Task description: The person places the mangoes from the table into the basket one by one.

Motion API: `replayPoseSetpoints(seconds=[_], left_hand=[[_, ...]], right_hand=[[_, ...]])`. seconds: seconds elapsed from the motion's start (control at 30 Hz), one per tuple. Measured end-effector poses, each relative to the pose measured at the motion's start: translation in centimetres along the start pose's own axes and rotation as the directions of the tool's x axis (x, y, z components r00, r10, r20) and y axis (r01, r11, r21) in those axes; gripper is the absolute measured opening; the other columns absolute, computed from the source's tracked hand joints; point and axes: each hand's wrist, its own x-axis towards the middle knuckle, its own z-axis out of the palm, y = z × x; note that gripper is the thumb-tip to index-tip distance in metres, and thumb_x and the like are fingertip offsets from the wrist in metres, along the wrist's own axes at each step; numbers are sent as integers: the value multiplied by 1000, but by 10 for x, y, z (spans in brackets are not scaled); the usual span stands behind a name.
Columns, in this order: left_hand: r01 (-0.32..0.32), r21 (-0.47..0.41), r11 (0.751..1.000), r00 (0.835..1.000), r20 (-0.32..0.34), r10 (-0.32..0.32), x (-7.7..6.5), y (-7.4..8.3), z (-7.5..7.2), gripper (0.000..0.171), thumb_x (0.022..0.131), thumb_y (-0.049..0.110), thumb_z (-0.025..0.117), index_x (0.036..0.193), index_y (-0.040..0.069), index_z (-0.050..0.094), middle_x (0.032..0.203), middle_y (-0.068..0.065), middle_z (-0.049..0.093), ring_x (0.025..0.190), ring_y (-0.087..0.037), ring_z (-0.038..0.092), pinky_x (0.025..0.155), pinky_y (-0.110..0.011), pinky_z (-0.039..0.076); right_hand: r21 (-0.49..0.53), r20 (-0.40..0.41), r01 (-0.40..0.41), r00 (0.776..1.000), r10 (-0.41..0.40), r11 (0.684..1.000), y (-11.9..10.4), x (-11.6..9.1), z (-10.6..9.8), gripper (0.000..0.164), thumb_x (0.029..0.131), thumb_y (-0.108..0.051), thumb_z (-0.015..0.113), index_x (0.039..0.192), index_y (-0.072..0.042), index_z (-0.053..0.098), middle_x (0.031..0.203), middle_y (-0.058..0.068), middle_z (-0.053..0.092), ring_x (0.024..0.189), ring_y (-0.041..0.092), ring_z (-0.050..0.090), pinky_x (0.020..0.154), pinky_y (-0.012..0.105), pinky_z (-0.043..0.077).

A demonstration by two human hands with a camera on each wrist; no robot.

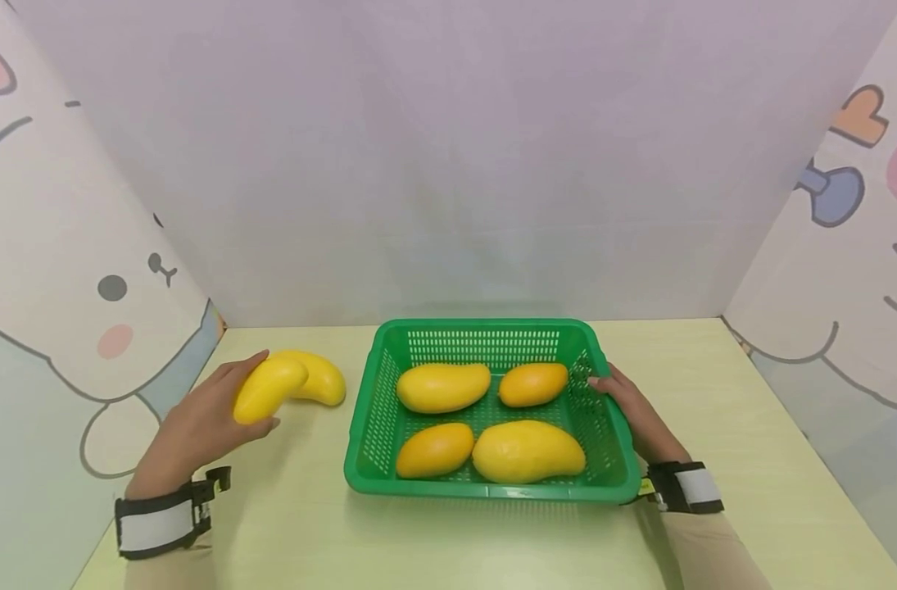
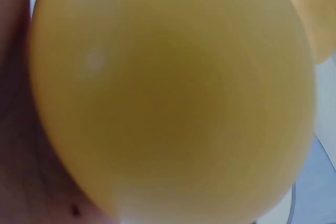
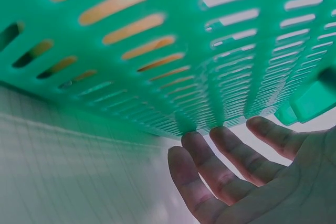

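Note:
My left hand (image 1: 205, 422) holds a smooth yellow mango (image 1: 267, 389) above the table, left of the green plastic basket (image 1: 485, 492). In the left wrist view that mango (image 2: 173, 98) fills most of the frame. Just behind it lies another yellow mango (image 1: 324, 380), partly covered by the held one. On the basket's right side, my right hand (image 1: 640, 418) grips the rim. Its thumb reaches over the inside, while the fingers (image 3: 226, 179) lie against the slotted outer wall (image 3: 220, 72).
Inside the basket lie two larger yellow mangoes, one at back left (image 1: 444, 388) and one at front right (image 1: 529, 452). Two smaller orange ones lie at back right (image 1: 532, 384) and front left (image 1: 435, 451). Cartoon-printed side panels and a pale curtain (image 1: 463, 180) enclose the table (image 1: 492, 557).

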Motion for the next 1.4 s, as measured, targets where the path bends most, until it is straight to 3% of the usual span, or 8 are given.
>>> replayPoseSetpoints(seconds=[0.87, 1.4], left_hand=[[-104, 22, 994, 993, -61, 106, 1, 34, -1, 89, 72, 45, 76, 146, 22, 32, 129, -10, 49, 88, -21, 52, 68, -38, 45], [-154, 33, 988, 985, -78, 156, 7, 55, 2, 90, 70, 46, 76, 146, 27, 31, 129, -1, 49, 88, -16, 54, 67, -36, 46]], right_hand=[[4, -4, -18, 1000, 18, 1000, 0, 0, 0, 59, 99, -37, 37, 150, -19, 13, 129, 29, 42, 104, 37, 56, 80, 48, 51], [21, -26, -28, 999, 29, 999, -2, -3, 3, 59, 99, -37, 38, 150, -19, 14, 128, 29, 43, 104, 39, 56, 79, 48, 51]])
